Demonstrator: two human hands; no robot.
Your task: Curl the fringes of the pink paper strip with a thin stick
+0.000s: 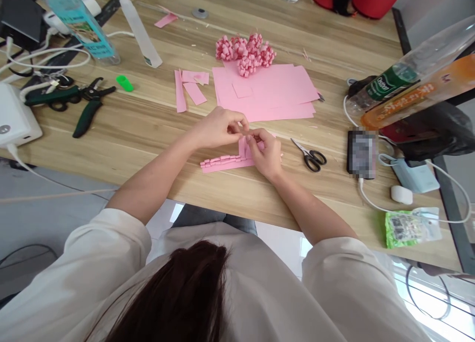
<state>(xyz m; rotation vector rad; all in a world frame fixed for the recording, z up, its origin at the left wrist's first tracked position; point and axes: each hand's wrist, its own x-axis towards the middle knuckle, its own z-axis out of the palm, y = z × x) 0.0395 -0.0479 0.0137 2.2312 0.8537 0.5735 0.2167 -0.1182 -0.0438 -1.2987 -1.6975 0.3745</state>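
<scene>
Pink paper strip [222,165]: where do we find it, and how does it lie?

We find it on the wooden counter [156,149], directly in front of the person. Its long section lies flat and points left, with small, blocky paper tabs along its length. Its other end rises between the hands in a raised fold [243,149].

What is the state of the grip?

Both hands are pinching. The left hand [217,129] and the right hand [267,156] meet above the raised fold, with their fingertips pressed together on the paper. The hands partly hide the exact points of contact.

How do we expect the material to handle?

We judge it light, thin and fairly soft. It should crease readily, while the small tabs could crush or tear under pressure. We would take hold near the raised fold, not across the tabs.

What lies around it?

Black-handled scissors [309,157] lie just beyond the right hand. Ahead sits a stack of pink paper sheets [265,94], with a cluster of pink paper curls [245,54] at its far edge. Pink offcuts [191,87] lie to the stack's left, and green-handled wire cutters [76,102] lie well beyond them.
</scene>
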